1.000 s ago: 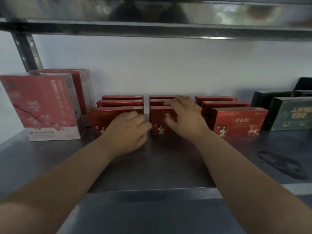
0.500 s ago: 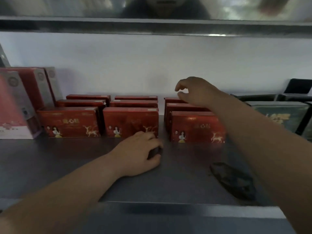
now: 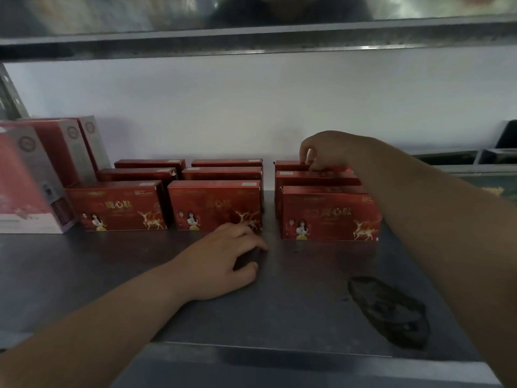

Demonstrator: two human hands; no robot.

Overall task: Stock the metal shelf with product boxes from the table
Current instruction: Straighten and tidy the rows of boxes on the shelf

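Observation:
Several red product boxes stand in three columns on the metal shelf (image 3: 140, 275). The left column's front box (image 3: 117, 205) and the middle column's front box (image 3: 215, 204) face me, as does the right column's front box (image 3: 330, 212). My right hand (image 3: 330, 149) reaches over the right column, its fingertips pinching the top of the rear red box (image 3: 289, 165). My left hand (image 3: 226, 259) rests palm down on the shelf in front of the middle column, fingers loosely curled, holding nothing.
Tall pink and red boxes (image 3: 30, 186) stand at the left end of the shelf. Dark green boxes (image 3: 486, 189) sit at the right end. A dark patch (image 3: 391, 312) marks the shelf front right. The upper shelf (image 3: 251, 37) hangs overhead, a white wall behind.
My right hand moved from the middle column to the right column and came down onto its rear box. My left hand drew back to rest on the shelf. The view shifted right.

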